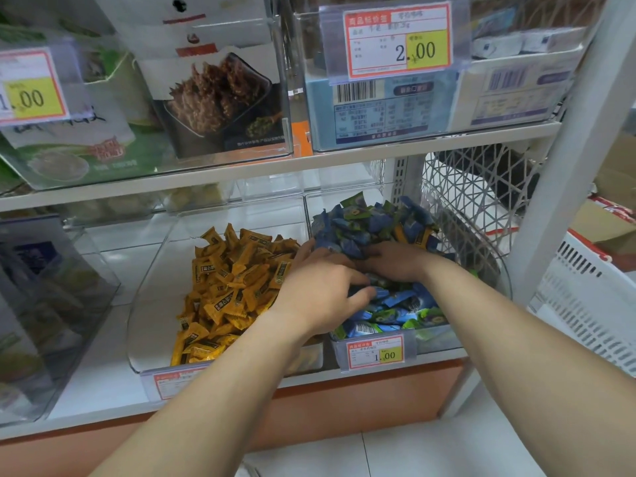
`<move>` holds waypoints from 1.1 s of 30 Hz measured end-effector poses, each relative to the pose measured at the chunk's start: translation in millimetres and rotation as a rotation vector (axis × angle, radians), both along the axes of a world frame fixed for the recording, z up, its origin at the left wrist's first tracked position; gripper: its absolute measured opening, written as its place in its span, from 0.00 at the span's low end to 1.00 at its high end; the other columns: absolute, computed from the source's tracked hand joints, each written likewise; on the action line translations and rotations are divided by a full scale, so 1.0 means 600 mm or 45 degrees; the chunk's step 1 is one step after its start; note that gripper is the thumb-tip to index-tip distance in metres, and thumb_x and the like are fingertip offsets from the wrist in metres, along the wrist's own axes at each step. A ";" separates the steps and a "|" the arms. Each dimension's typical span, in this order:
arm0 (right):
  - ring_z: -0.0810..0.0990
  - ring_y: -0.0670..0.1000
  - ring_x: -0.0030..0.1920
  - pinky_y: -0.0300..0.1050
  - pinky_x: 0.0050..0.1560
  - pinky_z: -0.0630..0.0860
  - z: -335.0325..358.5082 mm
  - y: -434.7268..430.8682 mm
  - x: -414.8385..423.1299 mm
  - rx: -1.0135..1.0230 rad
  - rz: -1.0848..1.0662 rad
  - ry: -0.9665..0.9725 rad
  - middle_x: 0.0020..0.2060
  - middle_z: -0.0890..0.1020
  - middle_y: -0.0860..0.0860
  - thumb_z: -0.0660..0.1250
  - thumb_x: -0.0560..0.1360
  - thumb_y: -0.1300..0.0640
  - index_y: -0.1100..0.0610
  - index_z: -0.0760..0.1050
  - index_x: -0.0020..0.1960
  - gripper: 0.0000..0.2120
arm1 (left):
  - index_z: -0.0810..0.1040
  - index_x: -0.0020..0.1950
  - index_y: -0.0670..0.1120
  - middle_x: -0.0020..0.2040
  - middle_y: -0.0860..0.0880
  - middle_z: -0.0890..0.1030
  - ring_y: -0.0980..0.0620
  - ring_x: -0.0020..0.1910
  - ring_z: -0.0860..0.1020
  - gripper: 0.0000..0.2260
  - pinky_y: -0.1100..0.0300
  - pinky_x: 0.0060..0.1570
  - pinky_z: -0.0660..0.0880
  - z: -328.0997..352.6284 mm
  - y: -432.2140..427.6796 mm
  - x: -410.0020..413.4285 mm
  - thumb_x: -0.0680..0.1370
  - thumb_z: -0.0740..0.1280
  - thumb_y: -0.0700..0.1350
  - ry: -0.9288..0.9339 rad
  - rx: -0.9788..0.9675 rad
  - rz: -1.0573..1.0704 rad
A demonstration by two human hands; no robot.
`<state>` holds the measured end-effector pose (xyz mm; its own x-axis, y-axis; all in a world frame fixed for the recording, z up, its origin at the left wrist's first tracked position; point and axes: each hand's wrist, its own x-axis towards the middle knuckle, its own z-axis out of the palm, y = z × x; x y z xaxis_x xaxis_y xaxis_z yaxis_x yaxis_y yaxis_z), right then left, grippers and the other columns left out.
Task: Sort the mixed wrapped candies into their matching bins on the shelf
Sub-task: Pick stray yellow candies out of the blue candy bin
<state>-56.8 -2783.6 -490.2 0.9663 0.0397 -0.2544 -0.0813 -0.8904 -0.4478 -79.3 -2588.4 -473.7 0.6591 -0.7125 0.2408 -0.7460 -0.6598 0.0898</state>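
Two bare hands are reaching into the right-side clear plastic bin (495, 270) on the lower white shelf (103, 373). Left hand (320, 290) is curling its fingers (354, 278) & thumb round some of the blue and green wrapped candies (364, 228) heaped in that bin. Right hand (395, 263) is lying palm-down just behind, touching the left; its fingers are buried in wrappers, so can't tell their state. Orange wrapped candies (223, 287) are filling the neighbouring clear plastic bin (148, 287), w/ a few sitting mixed into the back of the blue heap.

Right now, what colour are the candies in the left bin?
Those candies are orange-yellow with dark labels, best seen in the head view.
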 end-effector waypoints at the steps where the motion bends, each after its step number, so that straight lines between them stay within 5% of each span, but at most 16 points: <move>1: 0.76 0.53 0.64 0.48 0.61 0.73 0.000 0.000 -0.002 0.005 -0.010 -0.026 0.67 0.77 0.47 0.59 0.78 0.35 0.43 0.76 0.68 0.23 | 0.82 0.56 0.64 0.57 0.59 0.81 0.51 0.60 0.73 0.18 0.45 0.72 0.56 0.000 0.000 -0.001 0.79 0.56 0.65 -0.002 0.000 0.003; 5: 0.80 0.50 0.57 0.50 0.60 0.76 -0.002 -0.007 -0.009 0.175 -0.084 -0.131 0.58 0.83 0.47 0.66 0.77 0.40 0.45 0.82 0.60 0.17 | 0.82 0.56 0.63 0.58 0.59 0.81 0.51 0.61 0.72 0.19 0.45 0.73 0.55 0.000 0.001 0.000 0.79 0.55 0.66 0.021 -0.018 -0.001; 9: 0.80 0.46 0.51 0.38 0.46 0.74 0.006 -0.026 -0.014 0.268 -0.167 -0.328 0.52 0.84 0.46 0.72 0.75 0.46 0.49 0.85 0.55 0.12 | 0.82 0.57 0.63 0.59 0.60 0.81 0.51 0.62 0.72 0.20 0.45 0.73 0.55 -0.001 0.003 0.002 0.78 0.54 0.66 0.034 -0.047 -0.011; 16: 0.77 0.37 0.45 0.33 0.42 0.70 0.046 -0.048 -0.032 0.503 -0.319 -0.511 0.44 0.81 0.36 0.72 0.74 0.41 0.39 0.81 0.44 0.03 | 0.82 0.56 0.62 0.57 0.60 0.82 0.53 0.63 0.72 0.20 0.47 0.73 0.55 -0.005 0.001 0.007 0.77 0.55 0.68 0.032 -0.064 -0.001; 22: 0.84 0.52 0.36 0.46 0.39 0.78 0.075 -0.041 -0.048 0.882 -0.412 -0.547 0.36 0.86 0.51 0.72 0.76 0.46 0.54 0.85 0.42 0.12 | 0.74 0.62 0.57 0.52 0.54 0.83 0.50 0.56 0.78 0.23 0.51 0.65 0.68 0.003 -0.019 -0.005 0.75 0.58 0.68 0.019 -0.286 0.145; 26: 0.85 0.53 0.38 0.43 0.34 0.79 0.085 -0.019 -0.051 1.187 -0.460 -0.485 0.42 0.87 0.54 0.75 0.72 0.48 0.56 0.86 0.47 0.12 | 0.62 0.73 0.52 0.60 0.48 0.80 0.43 0.54 0.80 0.34 0.53 0.45 0.77 0.012 -0.051 -0.020 0.73 0.64 0.68 0.035 -0.511 0.263; 30: 0.85 0.58 0.43 0.52 0.45 0.82 0.088 0.008 -0.050 1.491 -0.466 -0.368 0.49 0.86 0.60 0.78 0.65 0.45 0.58 0.85 0.51 0.21 | 0.47 0.76 0.57 0.71 0.49 0.71 0.45 0.61 0.78 0.47 0.53 0.49 0.77 0.019 -0.063 -0.022 0.67 0.68 0.71 0.268 -0.680 0.275; 33: 0.85 0.57 0.41 0.48 0.39 0.81 0.091 0.027 -0.047 1.686 -0.424 -0.317 0.48 0.86 0.59 0.77 0.67 0.47 0.59 0.85 0.52 0.20 | 0.51 0.76 0.56 0.66 0.50 0.77 0.46 0.60 0.79 0.42 0.49 0.54 0.79 0.024 -0.055 -0.015 0.71 0.72 0.63 0.354 -0.858 0.196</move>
<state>-84.9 -2767.5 -435.6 0.9917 -0.1250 -0.0302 0.0020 0.2496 -0.9684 -88.0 -2621.5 -459.5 0.8397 -0.3642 0.4029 -0.5406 -0.4902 0.6837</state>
